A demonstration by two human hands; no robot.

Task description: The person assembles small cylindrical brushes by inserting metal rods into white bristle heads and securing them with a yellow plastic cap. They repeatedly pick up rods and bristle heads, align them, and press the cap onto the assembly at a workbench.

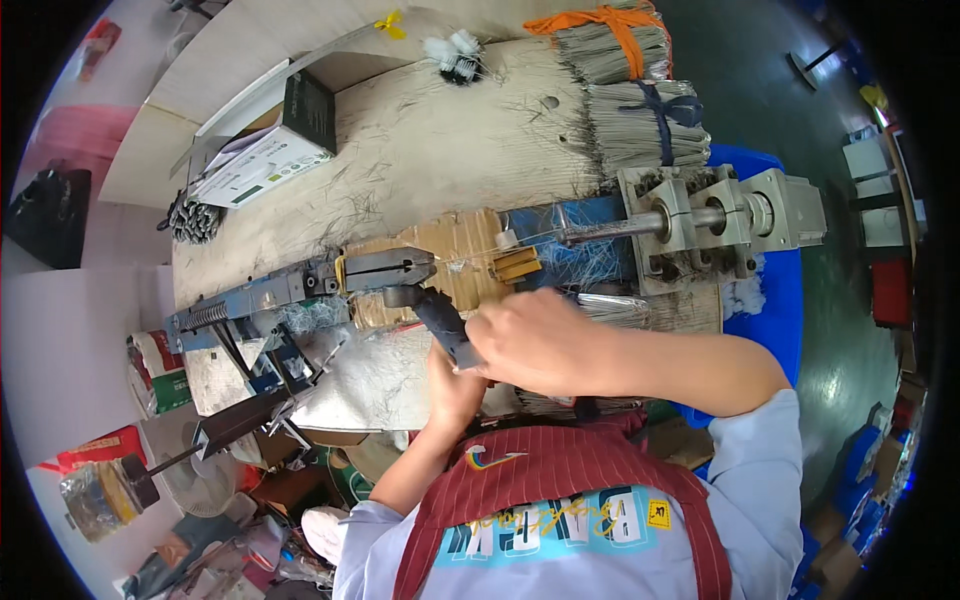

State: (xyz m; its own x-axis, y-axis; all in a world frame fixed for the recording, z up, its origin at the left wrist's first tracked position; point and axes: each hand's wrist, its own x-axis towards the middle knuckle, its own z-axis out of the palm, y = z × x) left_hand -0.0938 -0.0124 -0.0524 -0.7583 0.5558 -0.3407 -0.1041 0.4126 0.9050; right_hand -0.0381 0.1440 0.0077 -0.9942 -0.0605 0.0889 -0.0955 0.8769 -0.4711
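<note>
My right hand [535,343] is closed in front of my chest, fingers curled in and slightly blurred; whatever they grip is hidden. Just left of and below it, my left hand [455,388] seems closed too, its fingers mostly covered by the right hand and a black-wrapped lever [441,318]. That lever slants down from a dark metal jaw clamp [390,268] to where both hands meet. A thin wire runs rightward from the jaw toward a steel spindle [612,230] in bearing blocks. Brown cardboard [470,238] lies under the clamp.
The blue machine bar [245,298] crosses the wooden bench [450,130]. Tied wire bundles [650,122] lie at the back right. A white brush [455,52] and a box of papers [268,160] stand farther back. A blue bin [785,300] is right, a weighted arm [225,425] left.
</note>
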